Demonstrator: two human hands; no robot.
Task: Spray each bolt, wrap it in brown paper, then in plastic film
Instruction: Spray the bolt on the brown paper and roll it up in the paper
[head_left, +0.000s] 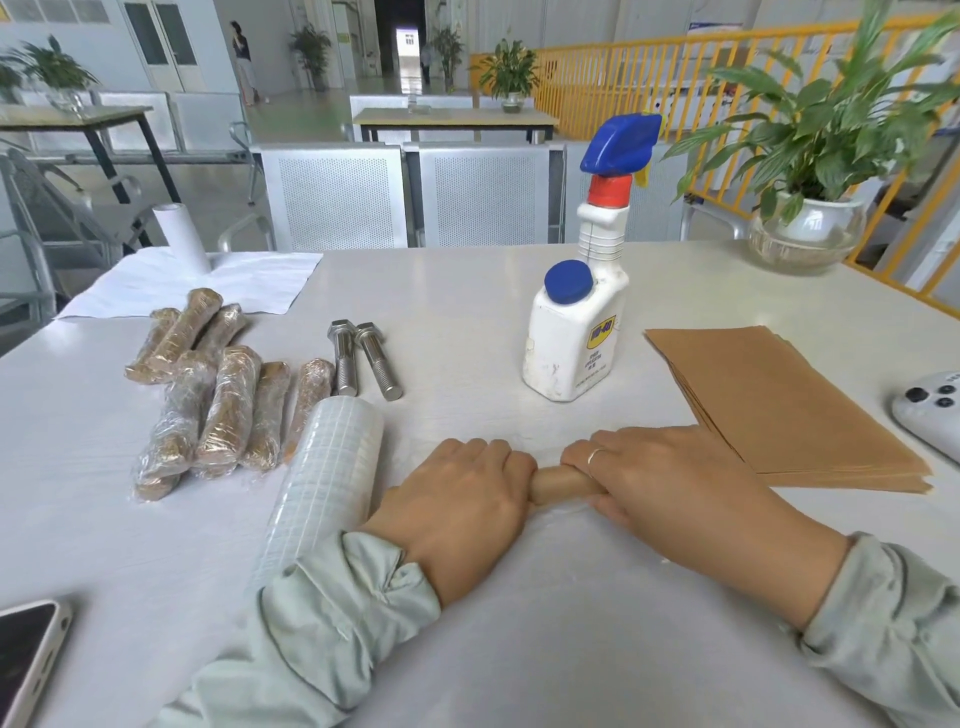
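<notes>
Two hands grip your paper-wrapped bolt (558, 480) at six o'clock on the table (467, 291): left hand (462, 499) and right hand (670, 483) curl over its ends. The film roll (324, 473) lies touching your left sleeve. Two bare bolts (363, 358) wait at eleven, finished bundles (218, 395) at nine, spray bottle (582, 312) at twelve, brown paper stack (779, 410) at two.

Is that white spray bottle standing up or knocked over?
Upright. The spray bottle stands on its base on the table, blue trigger head on top.
</notes>
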